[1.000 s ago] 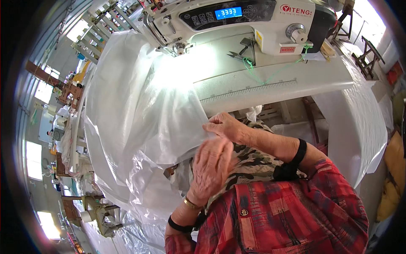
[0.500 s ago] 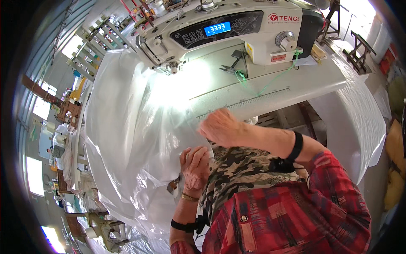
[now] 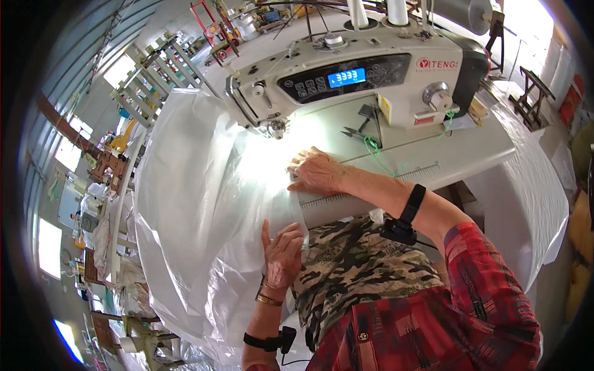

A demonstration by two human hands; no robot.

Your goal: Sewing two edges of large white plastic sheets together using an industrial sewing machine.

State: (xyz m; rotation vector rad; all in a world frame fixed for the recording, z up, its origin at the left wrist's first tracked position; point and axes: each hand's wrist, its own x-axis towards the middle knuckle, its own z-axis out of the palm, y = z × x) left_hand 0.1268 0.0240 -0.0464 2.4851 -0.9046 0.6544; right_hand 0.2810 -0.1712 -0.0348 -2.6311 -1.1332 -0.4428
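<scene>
Since the earlier frame our right hand (image 3: 318, 172) has slid farther away, up onto the table (image 3: 470, 154) toward the needle of the sewing machine (image 3: 365, 74); it lies flat, fingers together, pressing the white fabric (image 3: 192, 204). Our left hand (image 3: 283, 253) has dropped nearer, fingers loosely spread on the fabric at the table's near edge. The fabric spills off the left edge. Right of our hand, bare tabletop lies open, with scissors (image 3: 359, 133) just beyond.
</scene>
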